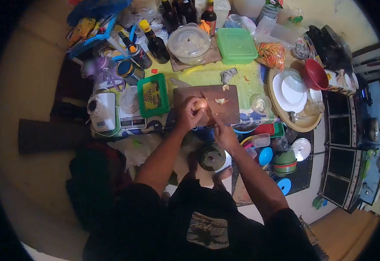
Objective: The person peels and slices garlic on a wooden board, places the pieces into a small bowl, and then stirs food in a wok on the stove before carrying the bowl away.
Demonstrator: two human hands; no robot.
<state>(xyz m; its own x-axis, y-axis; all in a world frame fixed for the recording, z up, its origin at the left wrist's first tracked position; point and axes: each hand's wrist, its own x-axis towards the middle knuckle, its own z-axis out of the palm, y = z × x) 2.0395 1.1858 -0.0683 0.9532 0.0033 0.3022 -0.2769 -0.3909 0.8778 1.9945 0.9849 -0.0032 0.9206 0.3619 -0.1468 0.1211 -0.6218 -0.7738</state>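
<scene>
My left hand (189, 115) is closed around a light-brown onion (200, 104) over the brown wooden cutting board (231, 114). In my right hand (226, 136), at the board's near edge, is a knife whose dark, narrow blade (212, 114) points up toward the onion; its handle is hidden in the fist. Pale pieces of peel (220, 101) lie on the board right of the onion. At the board's far left corner rests another blade (179, 82). A small clear bowl (259, 103) with pale pieces inside stands to the right.
Left of the board are a green tray (165, 93) and a white appliance (103, 112). Behind it stand a lidded clear bowl (189, 43), a green container (237, 45) and dark bottles (157, 48). A woven tray (305, 126) with plates is at right, with bowls (284, 159) below the table.
</scene>
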